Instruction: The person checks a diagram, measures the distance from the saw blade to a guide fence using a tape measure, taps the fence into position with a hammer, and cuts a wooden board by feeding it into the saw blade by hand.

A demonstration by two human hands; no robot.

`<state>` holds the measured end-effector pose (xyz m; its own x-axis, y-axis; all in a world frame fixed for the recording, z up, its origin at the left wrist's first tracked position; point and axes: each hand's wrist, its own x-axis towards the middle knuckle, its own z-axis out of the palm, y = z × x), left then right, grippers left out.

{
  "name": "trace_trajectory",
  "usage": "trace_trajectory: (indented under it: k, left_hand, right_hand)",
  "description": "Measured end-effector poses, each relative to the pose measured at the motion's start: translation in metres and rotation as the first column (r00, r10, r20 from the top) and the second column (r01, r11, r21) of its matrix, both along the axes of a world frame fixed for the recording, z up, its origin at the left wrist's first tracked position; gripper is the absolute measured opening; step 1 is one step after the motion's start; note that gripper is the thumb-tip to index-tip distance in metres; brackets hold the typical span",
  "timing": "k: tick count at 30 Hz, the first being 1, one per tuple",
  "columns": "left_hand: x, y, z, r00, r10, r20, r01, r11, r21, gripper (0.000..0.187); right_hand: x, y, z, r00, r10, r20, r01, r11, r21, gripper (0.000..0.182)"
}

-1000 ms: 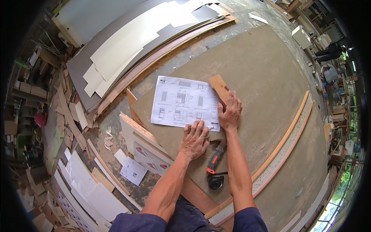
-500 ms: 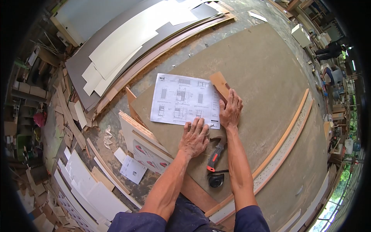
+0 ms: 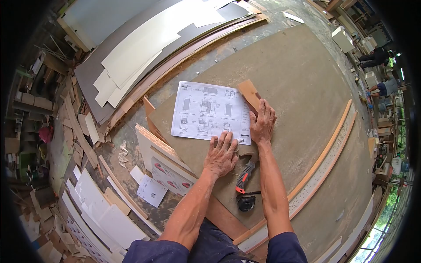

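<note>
Both hands [image 3: 220,158] down on the brown board [image 3: 298,65], center frame.

Left hand: fingers slightly spread, fingertips on the lower edge of the drawing sheet [image 3: 209,109]. Right hand [image 3: 263,122]: fingers fairly close together, resting against the lower end of a small wood block [image 3: 249,93]; can't tell if it's gripped. Sheet lies flat, block at its right edge. Red-and-gray cutter [image 3: 244,177] and black tape measure [image 3: 246,203] sit between the forearms, lower center.

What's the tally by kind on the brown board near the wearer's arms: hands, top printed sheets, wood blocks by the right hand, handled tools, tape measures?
Left hand and right hand: 2
Printed sheet: 1
Wood block: 1
Handled tool: 1
Tape measure: 1
Total: 6
</note>
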<state>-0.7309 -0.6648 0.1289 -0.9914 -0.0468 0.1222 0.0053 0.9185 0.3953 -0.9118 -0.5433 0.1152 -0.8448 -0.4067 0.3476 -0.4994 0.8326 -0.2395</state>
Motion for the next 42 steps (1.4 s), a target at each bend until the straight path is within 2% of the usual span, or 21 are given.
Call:
trace_trajectory:
  k: [22,33,36,42]
  left_hand:
    - [0.0000,-0.0002,0.0008,1.000,0.005,0.009,-0.005,1.000,0.011,0.056]
    - [0.0001,0.0003,0.0011,1.000,0.009,0.004,-0.010,1.000,0.005,0.057]
    - [0.0000,0.0003,0.0021,1.000,0.011,0.001,-0.011,1.000,0.003,0.056]
    - [0.0001,0.0003,0.0003,1.000,0.013,-0.008,-0.013,1.000,0.014,0.056]
  right_hand:
    - [0.0013,-0.0006,0.0030,1.000,0.010,-0.007,-0.010,1.000,0.003,0.061]
    - [0.0011,0.0009,0.0001,0.998,0.019,-0.067,-0.021,0.999,-0.026,0.062]
    - [0.0007,0.0007,0.0004,1.000,0.015,-0.022,-0.016,1.000,-0.008,0.061]
    - [-0.0003,0.0006,-0.0007,0.999,0.015,-0.039,-0.016,1.000,-0.025,0.061]
